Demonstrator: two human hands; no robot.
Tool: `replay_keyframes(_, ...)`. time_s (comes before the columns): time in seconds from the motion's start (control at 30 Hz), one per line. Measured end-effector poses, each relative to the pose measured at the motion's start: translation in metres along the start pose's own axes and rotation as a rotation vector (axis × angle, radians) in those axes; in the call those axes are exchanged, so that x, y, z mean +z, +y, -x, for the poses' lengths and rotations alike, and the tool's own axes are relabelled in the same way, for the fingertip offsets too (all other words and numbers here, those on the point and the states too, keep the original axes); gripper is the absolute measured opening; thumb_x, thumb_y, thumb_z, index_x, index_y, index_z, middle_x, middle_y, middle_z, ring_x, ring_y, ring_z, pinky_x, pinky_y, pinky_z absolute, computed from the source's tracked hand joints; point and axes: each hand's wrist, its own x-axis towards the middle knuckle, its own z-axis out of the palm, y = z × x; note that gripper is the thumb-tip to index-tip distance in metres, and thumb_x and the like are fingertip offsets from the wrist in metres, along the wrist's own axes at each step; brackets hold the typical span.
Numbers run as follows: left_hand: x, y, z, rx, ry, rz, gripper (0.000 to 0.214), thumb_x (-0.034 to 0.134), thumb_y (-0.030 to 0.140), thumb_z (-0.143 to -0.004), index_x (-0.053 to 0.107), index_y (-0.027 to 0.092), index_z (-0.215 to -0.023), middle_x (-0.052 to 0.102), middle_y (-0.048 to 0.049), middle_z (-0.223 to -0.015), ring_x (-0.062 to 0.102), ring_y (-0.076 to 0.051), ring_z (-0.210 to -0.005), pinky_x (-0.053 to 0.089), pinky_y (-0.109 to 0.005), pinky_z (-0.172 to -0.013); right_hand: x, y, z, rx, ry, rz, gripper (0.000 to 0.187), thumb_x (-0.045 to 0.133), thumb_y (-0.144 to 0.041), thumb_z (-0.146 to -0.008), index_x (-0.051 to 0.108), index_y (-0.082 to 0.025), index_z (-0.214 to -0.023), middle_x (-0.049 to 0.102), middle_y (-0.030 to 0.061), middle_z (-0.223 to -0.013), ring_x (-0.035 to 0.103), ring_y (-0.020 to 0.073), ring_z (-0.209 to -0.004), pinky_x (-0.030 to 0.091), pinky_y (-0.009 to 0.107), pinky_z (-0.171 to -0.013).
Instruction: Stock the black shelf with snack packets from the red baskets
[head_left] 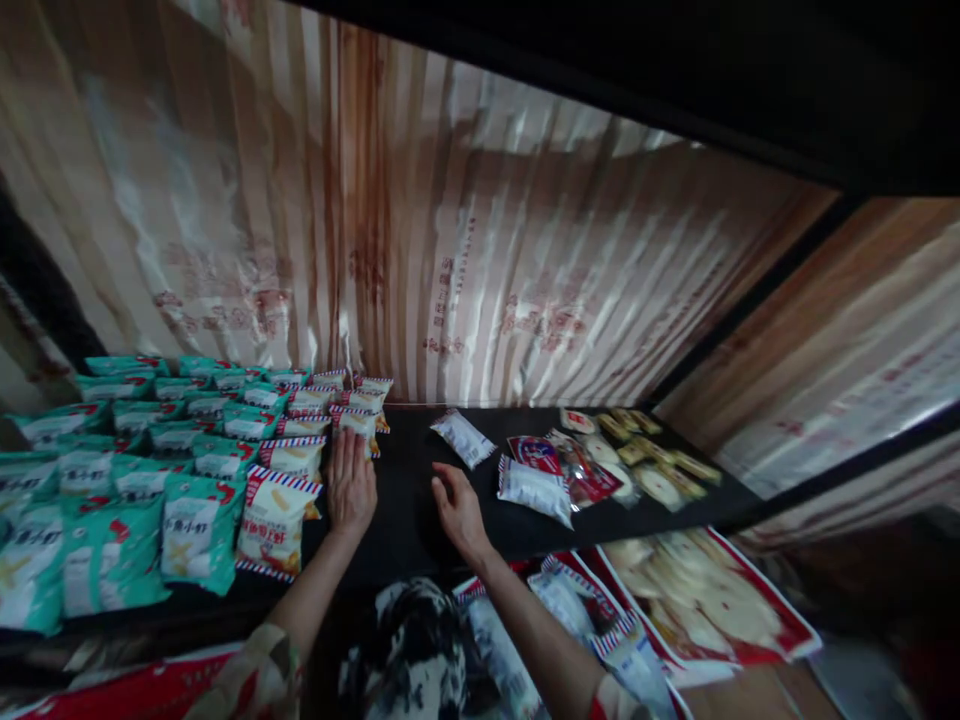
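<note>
My left hand point(350, 484) lies flat and open on the black shelf point(409, 520), its fingers touching a red-and-white striped snack packet point(358, 420). More striped packets point(276, 518) stand in a row just left of it. My right hand point(456, 506) rests on the bare shelf with fingers loosely apart and nothing in it. A white packet point(464, 437) lies a little beyond my right hand. Another white packet point(535, 487) and a red one point(534, 452) lie to its right.
Rows of teal snack packets point(112, 500) fill the left of the shelf. Small yellowish wrapped pieces point(652, 460) lie at the right end. A shiny striped foil sheet point(420, 250) hangs behind. Below the shelf lie more packets point(622, 640) and a red printed box point(720, 600).
</note>
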Motion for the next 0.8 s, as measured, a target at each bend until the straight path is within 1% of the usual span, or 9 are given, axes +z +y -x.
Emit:
replay_keyframes(0.1,-0.009,0.012,-0.002,0.046,-0.041,0.046,0.043,0.035,0.02,-0.089,0.043,0.01,-0.13,0.038,-0.0178,-0.142,0.024,-0.027,-0.137,0.029,-0.051,-0.109,-0.033,0.019,0.015,0.047,0.06,0.046,0.029,0.045,-0.03,-0.083,0.063,-0.016,-0.102,0.065,0.0108,-0.102,0.061,0.0225,-0.096,0.049,0.038,-0.086)
replay_keyframes(0.17,-0.017,0.027,-0.002,0.074,-0.075,0.094,0.041,0.035,0.02,-0.088,0.046,0.011,-0.127,0.039,-0.0165,-0.142,0.026,-0.026,-0.136,0.031,-0.05,-0.108,-0.053,0.032,0.028,0.073,0.108,0.063,0.029,0.045,-0.031,-0.083,0.063,-0.017,-0.1,0.066,0.01,-0.1,0.061,0.0222,-0.094,0.049,0.038,-0.086)
replay_keyframes(0.33,-0.045,0.08,0.014,0.126,-0.149,0.236,0.035,0.036,0.016,-0.087,0.055,0.016,-0.116,0.048,-0.0113,-0.136,0.044,-0.022,-0.126,0.041,-0.042,-0.103,-0.09,0.055,0.065,0.107,0.173,0.087,0.029,0.042,-0.031,-0.084,0.062,-0.017,-0.1,0.066,0.0108,-0.098,0.061,0.0223,-0.092,0.049,0.039,-0.084)
replay_keyframes(0.43,-0.058,0.108,0.031,0.107,-0.213,0.33,0.033,0.036,0.014,-0.086,0.057,0.018,-0.111,0.048,-0.0103,-0.136,0.054,-0.019,-0.116,0.047,-0.036,-0.097,-0.107,0.064,0.076,0.029,0.216,0.204,0.028,0.042,-0.027,-0.083,0.063,-0.019,-0.1,0.064,0.0111,-0.103,0.057,0.0235,-0.098,0.046,0.042,-0.088)
replay_keyframes(0.53,-0.066,0.129,0.051,0.046,-0.275,0.365,0.032,0.036,0.013,-0.085,0.059,0.018,-0.106,0.051,-0.0104,-0.133,0.06,-0.017,-0.106,0.051,-0.032,-0.091,-0.122,0.075,0.07,-0.029,0.257,0.392,0.032,0.046,-0.023,-0.081,0.062,-0.021,-0.109,0.056,0.0109,-0.122,0.047,0.0271,-0.115,0.037,0.049,-0.096)
replay_keyframes(0.6,-0.069,0.141,0.064,0.016,-0.308,0.365,0.03,0.038,0.013,-0.083,0.061,0.018,-0.101,0.052,-0.0109,-0.131,0.062,-0.016,-0.102,0.052,-0.031,-0.089,-0.13,0.083,0.059,-0.002,0.254,0.481,0.039,0.05,-0.023,-0.078,0.058,-0.023,-0.115,0.045,0.0101,-0.137,0.037,0.0307,-0.125,0.033,0.054,-0.099)
replay_keyframes(0.67,-0.071,0.154,0.077,-0.006,-0.344,0.369,0.03,0.039,0.011,-0.082,0.062,0.018,-0.099,0.052,-0.0117,-0.131,0.063,-0.016,-0.101,0.053,-0.031,-0.088,-0.136,0.091,0.047,0.045,0.224,0.512,0.046,0.056,-0.021,-0.073,0.057,-0.024,-0.118,0.037,0.01,-0.143,0.03,0.0343,-0.13,0.031,0.055,-0.099)
replay_keyframes(0.73,-0.073,0.165,0.089,-0.033,-0.385,0.372,0.03,0.039,0.01,-0.081,0.063,0.018,-0.098,0.051,-0.0125,-0.132,0.063,-0.017,-0.101,0.052,-0.031,-0.089,-0.14,0.098,0.036,0.073,0.177,0.488,0.052,0.06,-0.017,-0.066,0.058,-0.024,-0.118,0.038,0.0113,-0.142,0.031,0.0362,-0.129,0.032,0.054,-0.099)
replay_keyframes(0.8,-0.073,0.175,0.1,-0.069,-0.426,0.373,0.031,0.04,0.009,-0.08,0.063,0.018,-0.098,0.051,-0.0128,-0.133,0.062,-0.017,-0.103,0.051,-0.031,-0.09,-0.144,0.104,0.03,0.054,0.161,0.415,0.052,0.058,-0.012,-0.063,0.061,-0.023,-0.114,0.043,0.012,-0.137,0.037,0.0347,-0.126,0.032,0.052,-0.1)
